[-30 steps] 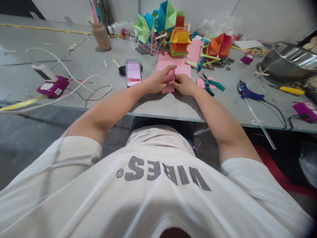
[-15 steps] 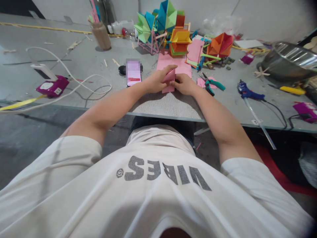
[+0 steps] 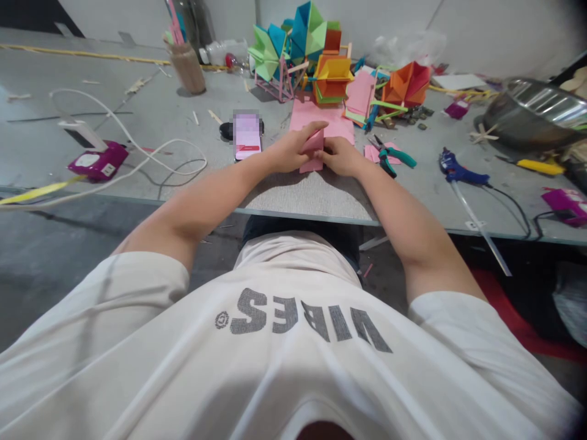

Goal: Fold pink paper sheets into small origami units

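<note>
Left hand: the left hand (image 3: 291,150) is at the left edge of the pink folded paper (image 3: 314,143), with the index finger stretched over its top; how its other fingers close, I cannot tell.
Right hand: the right hand (image 3: 342,156) is pinching the right edge of the same paper, with thumb and fingers bent together.
Folded paper: it is between the two hands, near the front edge of the table (image 3: 307,198).
Pink sheet: a larger pink sheet (image 3: 340,125) lies flat just behind the hands.
Right side: pliers (image 3: 384,151) with green handles rest over small pink pieces (image 3: 370,154); farther, a blue glue gun (image 3: 461,171) and a metal bowl (image 3: 513,125).
Left side: a phone (image 3: 248,137) with lit screen, then a purple box (image 3: 98,162).
Back: colourful paper models (image 3: 332,76) and a brown cup (image 3: 188,68) holding sticks.
</note>
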The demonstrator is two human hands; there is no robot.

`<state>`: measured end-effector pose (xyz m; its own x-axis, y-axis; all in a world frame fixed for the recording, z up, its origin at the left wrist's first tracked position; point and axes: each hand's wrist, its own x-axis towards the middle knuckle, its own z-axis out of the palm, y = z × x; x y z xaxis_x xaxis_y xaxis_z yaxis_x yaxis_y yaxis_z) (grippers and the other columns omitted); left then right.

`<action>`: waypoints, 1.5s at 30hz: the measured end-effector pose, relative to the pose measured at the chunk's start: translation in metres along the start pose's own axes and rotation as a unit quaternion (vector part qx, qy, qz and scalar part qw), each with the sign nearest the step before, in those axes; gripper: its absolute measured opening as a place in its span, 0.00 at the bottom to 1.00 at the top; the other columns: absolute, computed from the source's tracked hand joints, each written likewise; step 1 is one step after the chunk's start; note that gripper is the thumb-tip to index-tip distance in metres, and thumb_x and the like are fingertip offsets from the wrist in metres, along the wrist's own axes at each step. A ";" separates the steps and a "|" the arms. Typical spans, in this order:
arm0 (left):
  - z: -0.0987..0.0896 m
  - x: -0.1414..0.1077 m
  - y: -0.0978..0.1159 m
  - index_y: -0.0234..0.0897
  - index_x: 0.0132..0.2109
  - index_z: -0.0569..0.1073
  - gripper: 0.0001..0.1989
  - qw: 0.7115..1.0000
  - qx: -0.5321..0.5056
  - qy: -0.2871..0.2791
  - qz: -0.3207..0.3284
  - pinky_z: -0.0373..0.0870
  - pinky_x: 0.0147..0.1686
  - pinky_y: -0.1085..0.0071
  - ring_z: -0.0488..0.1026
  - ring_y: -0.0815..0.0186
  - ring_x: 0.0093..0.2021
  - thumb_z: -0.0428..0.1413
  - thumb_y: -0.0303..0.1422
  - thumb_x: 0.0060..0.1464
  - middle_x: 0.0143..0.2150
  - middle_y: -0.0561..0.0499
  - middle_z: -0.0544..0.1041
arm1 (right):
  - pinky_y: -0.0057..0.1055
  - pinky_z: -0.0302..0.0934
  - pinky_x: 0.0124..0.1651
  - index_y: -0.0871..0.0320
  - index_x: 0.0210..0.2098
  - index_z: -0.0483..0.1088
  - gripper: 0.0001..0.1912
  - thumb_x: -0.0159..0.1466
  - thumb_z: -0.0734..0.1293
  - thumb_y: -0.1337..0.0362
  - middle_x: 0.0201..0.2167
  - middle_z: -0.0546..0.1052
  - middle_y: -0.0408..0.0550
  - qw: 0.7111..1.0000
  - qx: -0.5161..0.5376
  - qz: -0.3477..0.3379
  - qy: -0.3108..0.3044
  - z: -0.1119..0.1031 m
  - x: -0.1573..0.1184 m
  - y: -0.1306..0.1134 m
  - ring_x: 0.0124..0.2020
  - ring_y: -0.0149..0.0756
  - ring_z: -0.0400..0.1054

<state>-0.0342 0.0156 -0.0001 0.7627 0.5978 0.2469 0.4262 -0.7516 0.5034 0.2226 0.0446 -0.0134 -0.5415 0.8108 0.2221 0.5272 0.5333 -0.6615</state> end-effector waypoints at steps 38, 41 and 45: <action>0.008 0.006 -0.031 0.52 0.95 0.66 0.50 0.996 -0.020 0.089 0.003 0.71 0.84 0.32 0.73 0.35 0.89 0.61 0.59 0.74 0.79 0.41 0.87 | 0.65 0.81 0.63 0.47 0.45 0.80 0.17 0.72 0.81 0.43 0.35 0.78 0.51 1.000 -0.015 0.023 -0.003 -0.003 -0.005 -0.016 0.46 0.58 0.72; 0.005 0.005 -0.019 0.55 0.94 0.67 0.46 0.996 -0.025 0.080 0.008 0.68 0.87 0.31 0.68 0.37 0.93 0.59 0.59 0.76 0.77 0.43 0.88 | 0.63 0.80 0.63 0.46 0.45 0.79 0.16 0.73 0.81 0.44 0.35 0.76 0.50 1.000 -0.008 0.029 -0.006 -0.003 -0.005 -0.015 0.46 0.57 0.72; 0.001 0.002 -0.005 0.56 0.93 0.68 0.46 0.997 -0.033 0.076 0.008 0.68 0.86 0.29 0.67 0.36 0.94 0.60 0.61 0.76 0.80 0.42 0.87 | 0.62 0.80 0.63 0.47 0.44 0.79 0.15 0.73 0.80 0.46 0.36 0.77 0.50 0.999 -0.015 0.030 -0.010 -0.001 -0.003 -0.012 0.45 0.55 0.72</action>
<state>-0.0341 0.0205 -0.0029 0.6841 0.6250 0.3759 0.3777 -0.7445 0.5505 0.2191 0.0358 -0.0051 -0.5221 0.8363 0.1677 0.5779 0.4914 -0.6515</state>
